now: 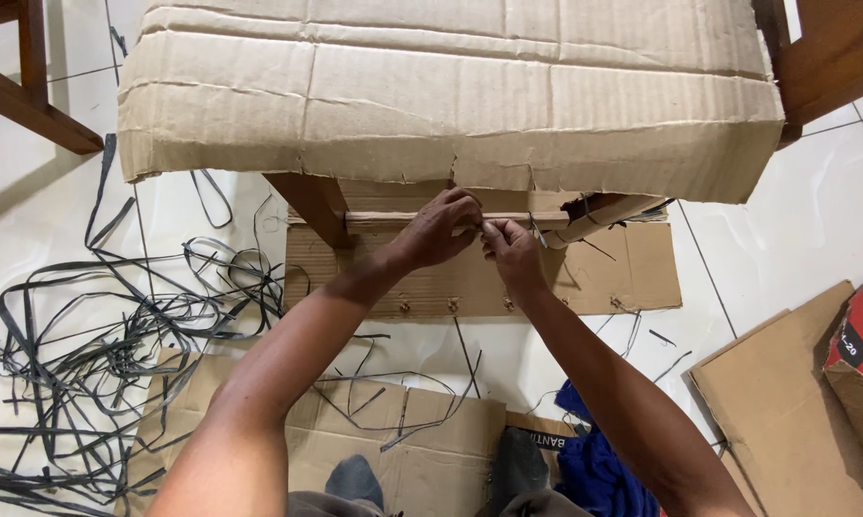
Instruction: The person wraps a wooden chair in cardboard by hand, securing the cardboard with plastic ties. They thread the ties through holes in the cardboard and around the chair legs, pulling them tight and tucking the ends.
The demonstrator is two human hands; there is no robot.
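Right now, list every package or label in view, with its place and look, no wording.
Red and black box: right edge, partly cut off, cardboard flap below.
Black strip with pale lettering: bottom centre, beside blue cloth.
Cardboard wrapping: top, plain brown, unprinted.

Your cardboard sheet (451,86) covers the chair seat and runs off the top edge. Fingertips of your left hand (441,230) and right hand (508,251) bunch together at the wooden rail (403,219); whatever they pinch is too small to tell. Red box (862,335) cut by right edge. Blue cloth (594,469) and your forearms run off the bottom.
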